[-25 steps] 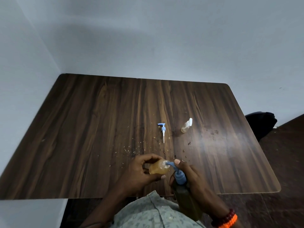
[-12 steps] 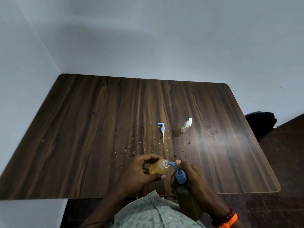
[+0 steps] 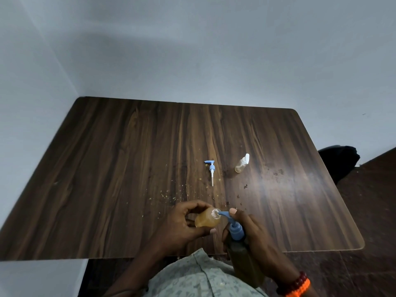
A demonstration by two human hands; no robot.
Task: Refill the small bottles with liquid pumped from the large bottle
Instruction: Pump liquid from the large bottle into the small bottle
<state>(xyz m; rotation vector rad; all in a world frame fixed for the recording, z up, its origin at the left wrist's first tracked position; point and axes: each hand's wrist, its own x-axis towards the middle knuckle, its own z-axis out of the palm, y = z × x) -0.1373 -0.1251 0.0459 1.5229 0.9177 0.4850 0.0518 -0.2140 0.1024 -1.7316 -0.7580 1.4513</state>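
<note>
Near the table's front edge my left hand (image 3: 182, 226) grips a small clear bottle (image 3: 206, 220) of amber liquid, tilted with its open mouth to the right. My right hand (image 3: 255, 239) wraps the large dark bottle (image 3: 244, 260) below its blue pump head (image 3: 234, 229), one fingertip resting on the pump top. The blue nozzle tip sits at the small bottle's mouth. A loose blue pump (image 3: 211, 170) with a white tube lies at mid-table. To its right lies a second small bottle (image 3: 241, 165) with a white cap, nearly without liquid.
The dark wooden table (image 3: 107, 168) fills a corner between pale walls. Crumbs and dark droplets dot the surface around the middle. A black chair (image 3: 340, 159) stands beyond the right edge. A red and orange beaded bracelet (image 3: 297, 286) circles my right wrist.
</note>
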